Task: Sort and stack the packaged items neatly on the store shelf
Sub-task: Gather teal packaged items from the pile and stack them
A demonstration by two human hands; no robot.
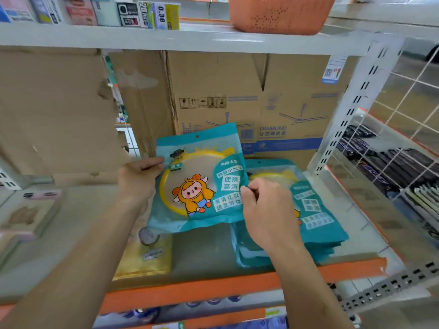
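A teal mirror packet [198, 181] with a yellow ring and a cartoon sheep figure is held up above the shelf [206, 248]. My left hand [140, 179] grips its left edge. At its right edge my right hand [263, 205] pinches it with thumb and fingers. To the right lies a stack of the same teal packets [316, 214] flat on the shelf, partly hidden by my right hand. A yellow packet [145, 257] lies on the shelf below the held one.
Cardboard boxes [249, 100] fill the back of the shelf. An orange basket [280, 15] sits on the upper shelf beside price tags. Flat pinkish boxes [31, 214] lie at the left. A white upright [356, 103] and wire grid with dark goods bound the right.
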